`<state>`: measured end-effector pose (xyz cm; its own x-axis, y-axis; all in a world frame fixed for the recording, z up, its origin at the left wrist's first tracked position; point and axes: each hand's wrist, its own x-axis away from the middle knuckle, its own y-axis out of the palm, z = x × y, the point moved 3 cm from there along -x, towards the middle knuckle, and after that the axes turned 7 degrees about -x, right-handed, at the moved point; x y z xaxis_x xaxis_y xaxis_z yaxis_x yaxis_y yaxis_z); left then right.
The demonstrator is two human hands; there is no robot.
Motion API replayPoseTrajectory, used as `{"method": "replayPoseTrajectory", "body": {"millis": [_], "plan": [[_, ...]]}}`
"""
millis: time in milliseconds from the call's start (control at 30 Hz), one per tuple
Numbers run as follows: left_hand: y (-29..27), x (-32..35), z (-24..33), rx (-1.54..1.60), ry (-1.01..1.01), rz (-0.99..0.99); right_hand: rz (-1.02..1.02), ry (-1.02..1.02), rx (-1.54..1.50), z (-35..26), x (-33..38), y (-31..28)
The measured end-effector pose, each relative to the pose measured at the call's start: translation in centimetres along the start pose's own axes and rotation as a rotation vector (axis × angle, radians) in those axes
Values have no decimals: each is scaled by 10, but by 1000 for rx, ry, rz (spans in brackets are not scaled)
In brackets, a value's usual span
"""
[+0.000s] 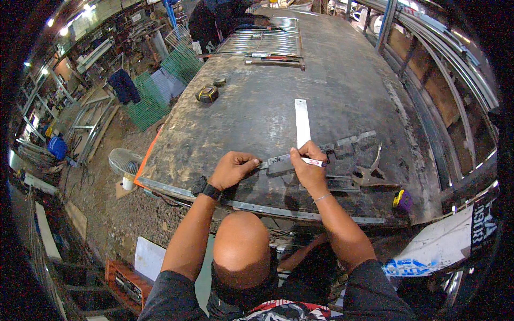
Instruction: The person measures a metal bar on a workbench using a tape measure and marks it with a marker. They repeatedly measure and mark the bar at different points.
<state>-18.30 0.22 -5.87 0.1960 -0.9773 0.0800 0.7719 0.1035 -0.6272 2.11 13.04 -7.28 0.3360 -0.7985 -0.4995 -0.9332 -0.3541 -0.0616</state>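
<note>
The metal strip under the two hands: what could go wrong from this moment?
1. The left hand presses only one end of the metal strip; it might shift while the right hand marks with the pen.
2. The steel square lies loose and could slip.
3. The locking pliers lie close to the right forearm and may be knocked.

The scene is evenly and fairly brightly lit, with small overhead lamps glaring white at the upper left rim. The dark metal bench (342,80) takes a soft sheen along its far half, and the steel ruler (302,122) shines pale against it. Short, soft shadows sit under both hands. The fisheye lens bends straight edges strongly toward the rim, where a black vignette closes in. The centre is sharp; the outer workshop clutter is smeared and slightly noisy.
</note>
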Motion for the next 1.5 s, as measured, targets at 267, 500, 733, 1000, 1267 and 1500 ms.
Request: {"method": "replayPoseTrajectory", "body": {"millis": [267,500,733,1000,1267,1500], "plan": [[0,1,3,-9,5,11,-65,-43,46,-10,0,2],[-1,-1,-1,-35,3,10,-123,-35,68,-2,3,1],[-3,2,8,-105,94,85,48,225,-478,-18,-11,-1],[-9,26,28,-671,318,292,94,-442,170,-102,-4,-132],[-3,23,-9,-819,383,350,638,-212,716,-19,12,-364],[-14,97,94,-236,225,469,673,377,1494,54,59,-531]]}}
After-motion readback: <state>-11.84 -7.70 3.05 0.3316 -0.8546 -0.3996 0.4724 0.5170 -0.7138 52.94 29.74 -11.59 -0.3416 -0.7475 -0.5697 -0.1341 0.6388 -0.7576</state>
